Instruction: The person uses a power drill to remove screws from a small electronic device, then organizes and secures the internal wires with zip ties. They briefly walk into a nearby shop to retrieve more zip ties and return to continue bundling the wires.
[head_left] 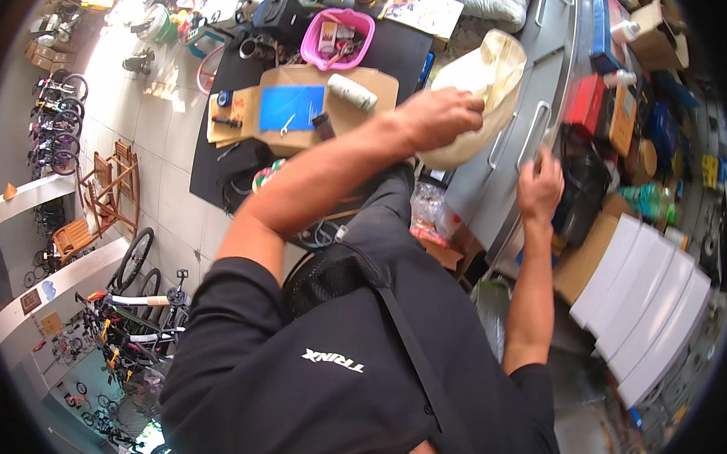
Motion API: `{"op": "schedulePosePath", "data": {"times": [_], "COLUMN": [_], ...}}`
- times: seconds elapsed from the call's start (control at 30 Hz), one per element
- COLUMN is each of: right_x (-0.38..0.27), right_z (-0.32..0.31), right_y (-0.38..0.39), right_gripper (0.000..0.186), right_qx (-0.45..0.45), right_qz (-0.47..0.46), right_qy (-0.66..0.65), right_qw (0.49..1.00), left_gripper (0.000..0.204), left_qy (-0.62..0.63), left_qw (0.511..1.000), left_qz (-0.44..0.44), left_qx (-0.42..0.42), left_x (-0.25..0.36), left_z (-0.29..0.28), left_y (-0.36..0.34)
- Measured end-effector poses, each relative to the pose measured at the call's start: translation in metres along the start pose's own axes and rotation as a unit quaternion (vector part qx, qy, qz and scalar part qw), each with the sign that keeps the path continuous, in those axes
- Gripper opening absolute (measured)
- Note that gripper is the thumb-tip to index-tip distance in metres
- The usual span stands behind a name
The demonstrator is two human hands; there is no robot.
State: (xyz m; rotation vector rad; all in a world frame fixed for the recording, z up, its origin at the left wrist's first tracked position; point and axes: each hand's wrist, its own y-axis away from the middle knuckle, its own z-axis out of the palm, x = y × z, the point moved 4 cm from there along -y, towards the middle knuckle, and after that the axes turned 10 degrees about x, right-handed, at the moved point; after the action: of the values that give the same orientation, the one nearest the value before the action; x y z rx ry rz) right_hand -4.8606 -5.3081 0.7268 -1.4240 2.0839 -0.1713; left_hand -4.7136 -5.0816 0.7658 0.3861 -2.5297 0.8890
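My left hand [445,117] reaches across to the upper middle, its fingers curled at the near side of a thin, cream-coloured plastic bag [503,67]. The bag hangs loose and puffed, in front of grey metal drawers [510,112]. To the right, my right hand [541,186] is closed beside the drawer cabinet's edge, the fingers bent together; whatever they hold is too small to make out. Left of the bag, a dark table [210,159] carries a flattened cardboard piece [383,83], a blue sheet [292,108], a small wrench [287,125] and a white cylinder [352,92].
A pink basin [363,19] of small parts stands at the table's back. Boxes, a red one [584,104] among them, and a black bag [584,184] crowd the cabinet top. White stacked sheets [644,296] lie at right. Wooden chairs [110,187] and several bicycles [144,319] stand at left.
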Motion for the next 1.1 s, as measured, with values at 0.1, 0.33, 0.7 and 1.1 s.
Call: {"op": "schedulePosePath", "data": {"times": [0.1,0.33,0.7,1.1], "right_x": [-0.097,-0.191,-0.214,-0.233], "right_z": [-0.043,-0.045,-0.024,-0.028], "right_y": [-0.034,-0.004,0.182,0.251], "right_gripper": [0.063,0.019,0.005,0.008], "right_qx": [0.047,-0.134,-0.219,-0.424], "right_qz": [-0.162,-0.366,-0.41,-0.503], "right_qy": [-0.096,-0.099,-0.225,-0.143], "right_qw": [0.981,0.915,0.856,0.739], "left_gripper": [0.027,0.022,0.03,0.031], "left_qy": [-0.069,-0.153,-0.151,-0.214], "left_qw": [0.996,0.988,0.973,0.867], "left_qz": [0.04,0.014,-0.174,-0.439], "left_qx": [-0.04,-0.029,-0.01,-0.097], "left_x": [0.055,0.14,0.221,0.236], "left_z": [-0.075,-0.137,-0.129,-0.1], "left_y": [0.017,0.095,0.28,0.368]}}
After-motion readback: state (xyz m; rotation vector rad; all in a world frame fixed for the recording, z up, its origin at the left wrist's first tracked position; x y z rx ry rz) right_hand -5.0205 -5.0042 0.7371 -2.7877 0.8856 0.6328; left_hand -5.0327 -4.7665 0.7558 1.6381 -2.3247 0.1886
